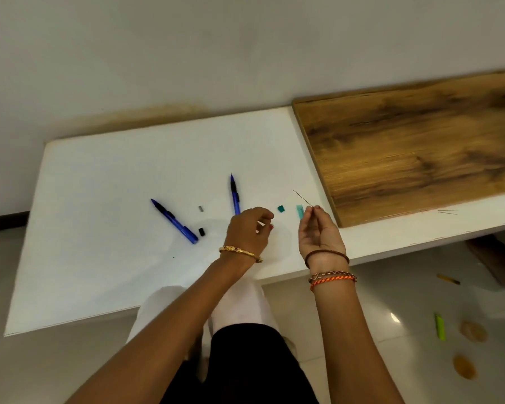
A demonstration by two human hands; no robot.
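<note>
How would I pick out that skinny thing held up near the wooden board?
Find the white table, at its right side by the wooden board. There the right hand pinches a thin dark rod by its lower end, slanting up and left. Unlike the stubby teal piece beside it and the thick blue pen, it is hair-thin.

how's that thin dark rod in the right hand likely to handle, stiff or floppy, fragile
The thin dark rod looks hair-thin, so probably very light and easily snapped. It juts straight from the fingers of the right hand, so likely stiff, not floppy.
</note>
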